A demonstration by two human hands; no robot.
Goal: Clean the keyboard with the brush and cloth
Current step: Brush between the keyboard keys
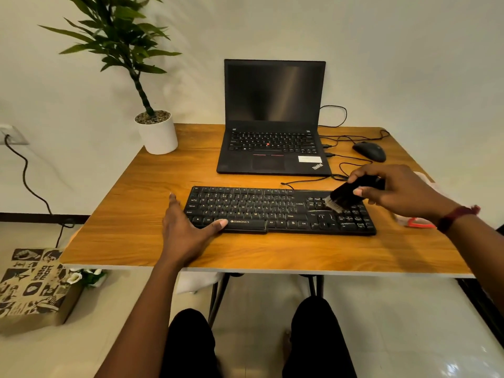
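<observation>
A black keyboard lies flat on the wooden table, in front of me. My right hand grips a black brush whose pale bristles touch the keys at the keyboard's right end, near the number pad. My left hand rests flat against the keyboard's left front corner, fingers spread, thumb on its front edge. A white cloth with an orange-red edge lies on the table right of the keyboard, mostly hidden behind my right wrist.
An open black laptop stands behind the keyboard. A black mouse and loose cables lie at the back right. A potted plant stands at the back left corner. A printed paper bag sits on the floor, left.
</observation>
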